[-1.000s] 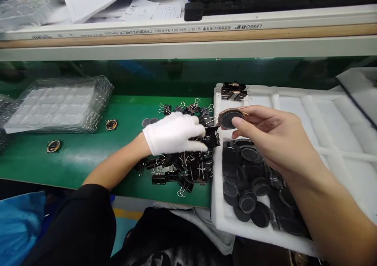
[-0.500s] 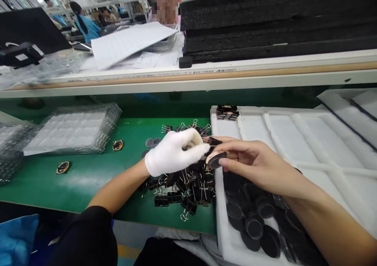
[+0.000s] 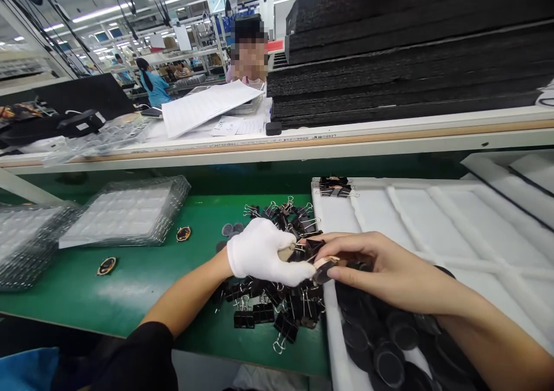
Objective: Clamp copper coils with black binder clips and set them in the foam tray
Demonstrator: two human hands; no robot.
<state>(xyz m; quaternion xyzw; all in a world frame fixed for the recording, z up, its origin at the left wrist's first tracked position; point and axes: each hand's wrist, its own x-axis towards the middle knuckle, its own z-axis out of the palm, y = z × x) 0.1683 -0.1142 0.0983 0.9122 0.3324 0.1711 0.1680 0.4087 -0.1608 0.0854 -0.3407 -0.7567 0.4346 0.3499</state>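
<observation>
My left hand (image 3: 264, 253), in a white glove, pinches a black binder clip (image 3: 310, 245) just above a heap of binder clips (image 3: 277, 304) on the green bench. My bare right hand (image 3: 381, 272) meets it from the right, fingers closed on a round black disc with a copper coil rim (image 3: 324, 267). The clip and the disc touch between the two hands. Below my right forearm lie several more black discs (image 3: 381, 345) in the near corner of a white foam tray (image 3: 433, 218).
Clear plastic blister trays (image 3: 125, 212) stand at the left, with two loose coil parts (image 3: 184, 233) beside them. A clipped part (image 3: 334, 186) rests at the foam tray's far corner. A raised shelf (image 3: 303, 140) holds papers and stacked black foam (image 3: 411, 50). Other people work beyond.
The view has tilted upward, showing more of the shelf and hall. My hands came together: the left lifted a clip from the heap and brought it against the disc in my right.
</observation>
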